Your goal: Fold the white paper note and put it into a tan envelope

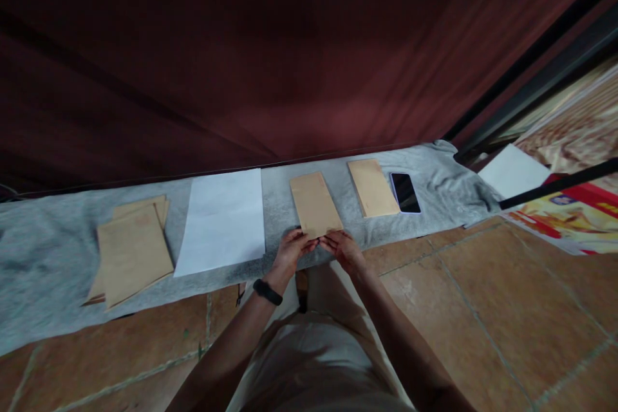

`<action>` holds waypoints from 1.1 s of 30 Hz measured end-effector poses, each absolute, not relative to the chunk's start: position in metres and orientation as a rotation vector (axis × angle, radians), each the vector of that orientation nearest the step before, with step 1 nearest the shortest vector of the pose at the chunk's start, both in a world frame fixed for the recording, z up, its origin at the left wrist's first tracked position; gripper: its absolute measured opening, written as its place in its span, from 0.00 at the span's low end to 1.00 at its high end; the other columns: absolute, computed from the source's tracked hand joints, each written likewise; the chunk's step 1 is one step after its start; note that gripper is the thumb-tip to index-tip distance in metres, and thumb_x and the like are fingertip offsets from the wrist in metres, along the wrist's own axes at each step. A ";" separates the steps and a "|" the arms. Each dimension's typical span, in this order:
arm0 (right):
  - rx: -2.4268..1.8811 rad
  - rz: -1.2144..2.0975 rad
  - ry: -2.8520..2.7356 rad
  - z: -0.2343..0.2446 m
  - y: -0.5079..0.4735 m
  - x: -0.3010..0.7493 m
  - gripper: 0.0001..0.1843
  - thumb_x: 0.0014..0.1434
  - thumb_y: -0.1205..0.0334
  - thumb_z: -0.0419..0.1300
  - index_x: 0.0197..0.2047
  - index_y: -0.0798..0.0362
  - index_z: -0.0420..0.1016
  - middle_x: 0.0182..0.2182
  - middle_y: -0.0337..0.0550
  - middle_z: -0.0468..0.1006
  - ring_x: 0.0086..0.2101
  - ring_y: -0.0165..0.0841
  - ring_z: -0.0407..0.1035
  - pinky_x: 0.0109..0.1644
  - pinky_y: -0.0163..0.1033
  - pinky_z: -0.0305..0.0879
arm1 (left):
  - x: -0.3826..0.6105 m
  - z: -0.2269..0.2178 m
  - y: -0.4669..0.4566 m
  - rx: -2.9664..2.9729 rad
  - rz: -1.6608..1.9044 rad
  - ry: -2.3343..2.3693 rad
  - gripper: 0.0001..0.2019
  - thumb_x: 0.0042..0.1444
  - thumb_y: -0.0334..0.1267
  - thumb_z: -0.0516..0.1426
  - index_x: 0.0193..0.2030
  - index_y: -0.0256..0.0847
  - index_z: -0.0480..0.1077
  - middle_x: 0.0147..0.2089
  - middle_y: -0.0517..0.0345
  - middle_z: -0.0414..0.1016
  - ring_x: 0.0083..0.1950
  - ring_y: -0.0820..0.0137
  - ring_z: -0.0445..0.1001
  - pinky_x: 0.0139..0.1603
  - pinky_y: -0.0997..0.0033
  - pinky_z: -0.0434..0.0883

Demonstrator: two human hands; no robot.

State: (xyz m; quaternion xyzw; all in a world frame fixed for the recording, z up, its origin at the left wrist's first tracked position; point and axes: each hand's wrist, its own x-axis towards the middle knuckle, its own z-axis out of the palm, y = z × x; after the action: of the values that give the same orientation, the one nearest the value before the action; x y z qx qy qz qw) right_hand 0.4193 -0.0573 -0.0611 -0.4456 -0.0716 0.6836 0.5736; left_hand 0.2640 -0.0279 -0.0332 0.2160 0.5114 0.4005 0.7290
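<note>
A brown paper envelope (pixel 316 203) lies in front of me on the grey cloth, its near edge at the cloth's front. My left hand (pixel 292 247) is closed on its near left corner, a dark band (pixel 268 291) on the wrist. At the near right corner my right hand (pixel 342 247) pinches the same envelope. The fingertips of both hands almost meet below the edge, and part of the fingers is hidden. To the left lies white paper (pixel 222 219); to the right, a stack of brown envelopes (pixel 374 187).
Several larger brown envelopes (pixel 135 251) overlap at the left of the grey cloth (pixel 43 244). A phone (pixel 405 193) lies beside the right stack. Dark red fabric (pixel 290 77) rises behind. Dark metal bars (pixel 535 51) and a colourful printed sheet (pixel 574 215) are at the right.
</note>
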 end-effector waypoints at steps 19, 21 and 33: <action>-1.014 1.624 -0.126 -0.059 -0.058 0.424 0.13 0.49 0.61 0.73 0.30 0.54 0.74 0.29 0.44 0.82 0.35 0.36 0.80 0.46 0.41 0.79 | 0.272 -0.029 -0.024 0.528 0.846 1.202 0.08 0.47 0.30 0.67 0.32 0.37 0.73 0.31 0.51 0.81 0.31 0.68 0.81 0.36 0.71 0.77; -1.007 1.627 -0.134 -0.059 -0.058 0.425 0.12 0.51 0.60 0.73 0.31 0.54 0.73 0.29 0.43 0.82 0.35 0.36 0.81 0.46 0.42 0.79 | 0.272 -0.030 -0.024 0.548 0.848 1.208 0.07 0.47 0.30 0.67 0.32 0.37 0.73 0.31 0.52 0.81 0.31 0.68 0.80 0.36 0.71 0.77; -1.021 1.625 -0.149 -0.062 -0.058 0.424 0.08 0.56 0.61 0.68 0.34 0.53 0.74 0.33 0.46 0.84 0.35 0.37 0.81 0.42 0.42 0.79 | 0.269 -0.034 -0.019 0.603 0.860 1.234 0.05 0.50 0.32 0.65 0.32 0.42 0.73 0.32 0.54 0.81 0.33 0.68 0.80 0.40 0.68 0.77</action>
State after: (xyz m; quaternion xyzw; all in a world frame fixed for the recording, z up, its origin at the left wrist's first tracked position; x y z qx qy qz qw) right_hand 0.4238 -0.0579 -0.0620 -0.4354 -0.0636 0.6928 0.5714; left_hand 0.2694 -0.0194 -0.0336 0.2696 0.5516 0.3847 0.6893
